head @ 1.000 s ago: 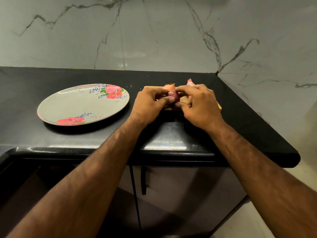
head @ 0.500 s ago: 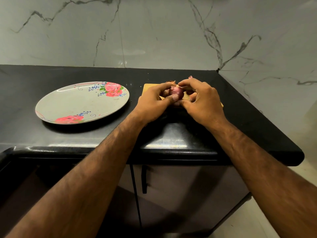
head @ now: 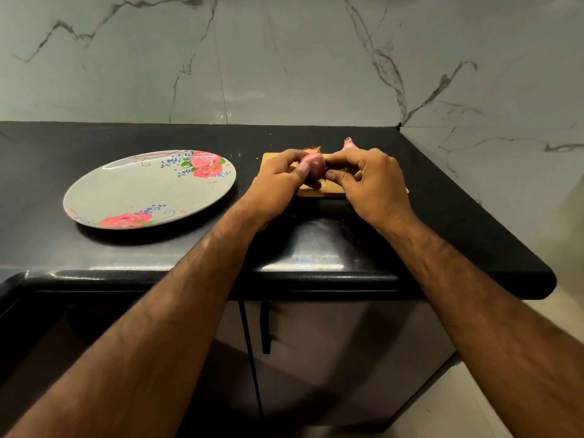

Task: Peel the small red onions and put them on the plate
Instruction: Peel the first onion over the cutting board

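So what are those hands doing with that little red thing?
A person is peeling a small red onion. The left hand holds it over a wooden board, and the right hand pinches at its end to pull off the skin. Behind the hands, more onions peek out. The flowered plate beside the board has no onions on it yet.

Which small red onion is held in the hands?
The round purple onion pinched between the left hand and right hand. The brownish onion and the pale pink onion only peek out behind them.
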